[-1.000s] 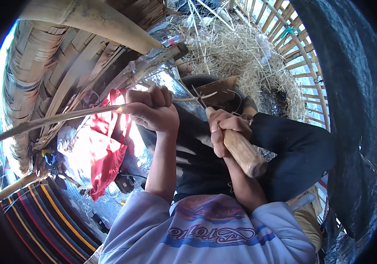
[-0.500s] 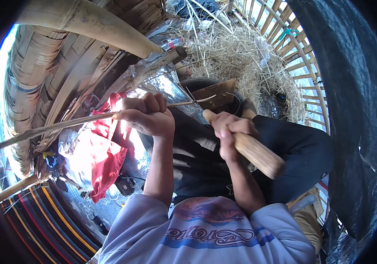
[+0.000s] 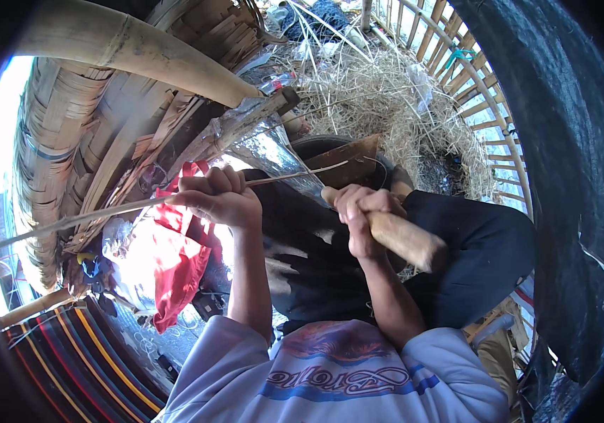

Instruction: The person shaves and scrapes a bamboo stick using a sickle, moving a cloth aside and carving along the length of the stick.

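Observation:
My left hand (image 3: 219, 199) is closed around a long, thin bamboo strip (image 3: 83, 220). The strip runs from the far left, through my fist, to a pale tip over the dark basin. A knife with a thick wooden handle (image 3: 409, 238) is gripped in my right hand (image 3: 362, 214), above my right thigh. Its narrow dark blade (image 3: 305, 161) points up and left, crossing the strip near the tip in this view; whether they touch, I cannot tell. The handle's blunt end is blurred.
Beyond my legs stands a dark basin (image 3: 309, 146) with a brown board (image 3: 344, 156) leaning in it. Dry straw (image 3: 379, 106) covers the far ground. A thick bamboo pole (image 3: 154, 53) crosses the upper left. Red cloth (image 3: 179, 271) hangs at left; black sheeting (image 3: 563, 176) borders the right.
My left hand has shifted left, away from my right hand, leaving more strip showing between them. The knife handle has moved slightly up and left, still in my right hand.

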Demonstrator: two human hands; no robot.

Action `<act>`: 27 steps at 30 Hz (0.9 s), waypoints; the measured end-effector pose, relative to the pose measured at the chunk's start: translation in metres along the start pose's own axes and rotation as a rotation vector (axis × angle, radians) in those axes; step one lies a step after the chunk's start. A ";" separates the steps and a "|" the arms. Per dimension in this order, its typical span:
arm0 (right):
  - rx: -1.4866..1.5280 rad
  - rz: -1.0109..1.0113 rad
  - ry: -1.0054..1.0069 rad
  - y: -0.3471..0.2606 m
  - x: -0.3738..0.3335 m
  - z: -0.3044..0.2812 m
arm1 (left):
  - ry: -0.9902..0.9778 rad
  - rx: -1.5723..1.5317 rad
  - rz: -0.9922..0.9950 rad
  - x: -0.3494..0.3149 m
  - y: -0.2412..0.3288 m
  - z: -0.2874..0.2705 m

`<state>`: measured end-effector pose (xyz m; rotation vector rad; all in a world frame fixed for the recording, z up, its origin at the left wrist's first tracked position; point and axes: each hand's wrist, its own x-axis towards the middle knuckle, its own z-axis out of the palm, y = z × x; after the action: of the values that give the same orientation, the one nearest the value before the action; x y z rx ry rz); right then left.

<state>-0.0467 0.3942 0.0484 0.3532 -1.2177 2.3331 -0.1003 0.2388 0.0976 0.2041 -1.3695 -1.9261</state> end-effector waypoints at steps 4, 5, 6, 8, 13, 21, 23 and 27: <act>-0.087 0.007 -0.036 0.015 -0.007 0.000 | -0.055 0.049 0.100 -0.001 0.002 0.008; -0.083 0.024 -0.008 0.018 -0.010 -0.004 | -0.062 0.058 0.131 0.003 0.001 0.001; -0.084 0.022 -0.006 0.014 -0.006 -0.004 | -0.064 0.056 0.131 0.003 0.000 -0.002; -0.113 0.026 -0.014 0.006 0.001 -0.004 | 0.026 -0.020 0.026 0.003 -0.001 -0.009; -0.090 0.054 0.011 0.019 -0.005 -0.005 | -0.125 0.040 0.137 0.001 -0.001 0.000; -0.223 0.034 -0.114 0.011 -0.002 -0.004 | -0.080 -0.001 0.051 -0.011 0.004 0.002; -0.166 0.027 -0.083 0.014 0.001 -0.011 | -0.078 -0.069 -0.011 -0.011 0.004 0.004; -0.141 -0.032 -0.078 -0.010 0.009 0.002 | -0.126 -0.135 0.029 -0.014 0.004 0.001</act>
<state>-0.0495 0.3997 0.0605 0.4148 -1.3949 2.2101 -0.0898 0.2482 0.0974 -0.0027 -1.3093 -2.0266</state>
